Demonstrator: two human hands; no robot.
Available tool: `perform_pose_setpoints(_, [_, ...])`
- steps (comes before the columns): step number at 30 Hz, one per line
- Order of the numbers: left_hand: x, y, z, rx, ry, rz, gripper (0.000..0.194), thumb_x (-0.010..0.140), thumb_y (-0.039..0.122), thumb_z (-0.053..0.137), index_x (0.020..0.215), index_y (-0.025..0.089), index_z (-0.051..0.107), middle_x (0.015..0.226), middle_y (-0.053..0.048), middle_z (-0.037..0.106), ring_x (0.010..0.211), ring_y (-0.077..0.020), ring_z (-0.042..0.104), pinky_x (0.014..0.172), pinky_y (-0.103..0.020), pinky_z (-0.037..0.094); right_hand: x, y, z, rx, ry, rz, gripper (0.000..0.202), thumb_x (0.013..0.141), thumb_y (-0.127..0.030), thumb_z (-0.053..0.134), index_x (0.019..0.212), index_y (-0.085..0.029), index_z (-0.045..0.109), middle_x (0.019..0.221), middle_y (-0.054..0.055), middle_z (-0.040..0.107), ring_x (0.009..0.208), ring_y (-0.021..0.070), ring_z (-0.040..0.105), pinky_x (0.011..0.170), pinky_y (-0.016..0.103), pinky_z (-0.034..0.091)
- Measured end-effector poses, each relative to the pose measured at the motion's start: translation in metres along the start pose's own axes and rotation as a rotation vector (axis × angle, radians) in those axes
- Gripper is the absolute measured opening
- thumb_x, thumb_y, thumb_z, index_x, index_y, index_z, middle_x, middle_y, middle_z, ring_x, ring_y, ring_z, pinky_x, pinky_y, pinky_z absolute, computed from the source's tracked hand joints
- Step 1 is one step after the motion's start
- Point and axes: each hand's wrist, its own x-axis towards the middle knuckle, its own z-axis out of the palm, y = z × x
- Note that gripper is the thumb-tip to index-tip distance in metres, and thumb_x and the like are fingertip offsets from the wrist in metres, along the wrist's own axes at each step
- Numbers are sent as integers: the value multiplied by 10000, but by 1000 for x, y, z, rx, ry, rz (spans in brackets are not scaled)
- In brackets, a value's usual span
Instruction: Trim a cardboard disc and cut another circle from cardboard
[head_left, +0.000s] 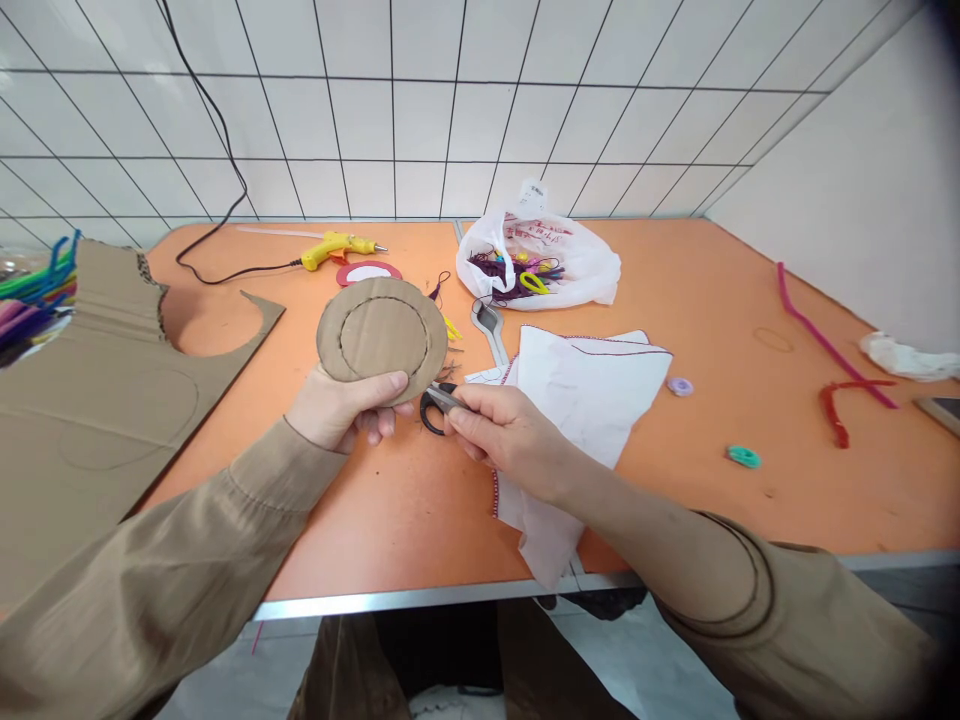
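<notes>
nearest, we find the right hand (514,435), fingers clamped on the metal of the scissors (445,398), a black loop showing at nine o'clock of the grip. we expect the metal to be rigid and smooth, so a firm pinch is advised; whether it touches the cardboard disc (381,338), we cannot tell. the left hand (330,405) has its fingers clamped on that disc, thumb on top at five o'clock. the disc is raised over the table (697,330), the scissors at its four o'clock. we judge it light, stiff and not slippery, probably weakest along its inner ring; the outer rim is the sound hold. it is plain brown, faintly creased, with a dark, uneven ring inside the edge. beyond, at eleven o'clock, we note a yellow glue gun (337,247).
</notes>
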Motion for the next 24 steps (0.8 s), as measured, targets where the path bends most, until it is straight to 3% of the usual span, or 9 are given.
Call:
perform_pose_setpoints(8, [0, -6, 1, 4, -26, 15, 188, 660, 237, 753, 770, 112, 666, 550, -25, 661, 361, -81, 512, 298, -161, 363, 1, 0, 2, 11, 21, -12, 205, 854, -253, 463, 660, -186, 463, 547, -51, 422, 487, 83, 381, 461, 227, 294])
perform_pose_setpoints(13, [-1, -9, 4, -57, -28, -7, 171, 664, 221, 744, 774, 111, 673, 539, -14, 657, 363, -74, 507, 299, -150, 363, 1, 2, 3, 135, -52, 27, 191, 862, -270, 451, 690, -188, 465, 521, -64, 410, 450, 73, 340, 442, 224, 271])
perform_pose_setpoints(18, [-2, -12, 6, -93, -3, 9, 166, 661, 217, 749, 754, 100, 676, 536, -16, 655, 366, -70, 512, 295, -138, 360, -1, 0, 4, -37, 67, -67, 198, 861, -247, 450, 672, -190, 448, 561, -51, 413, 502, 84, 363, 470, 227, 284])
perform_pose_setpoints(22, [-2, -14, 7, -93, -8, 22, 167, 648, 213, 757, 735, 101, 669, 532, -17, 659, 358, -70, 509, 291, -139, 359, 0, -1, 4, 102, -55, 45, 183, 865, -267, 429, 699, -193, 454, 525, -60, 406, 446, 81, 334, 437, 231, 267])
perform_pose_setpoints(24, [-2, -15, 7, -99, -13, 22, 163, 648, 215, 757, 720, 103, 662, 529, -13, 656, 357, -67, 508, 292, -137, 358, 1, -1, 4, 94, -46, 46, 180, 861, -262, 430, 696, -194, 452, 530, -57, 410, 449, 83, 342, 437, 232, 268])
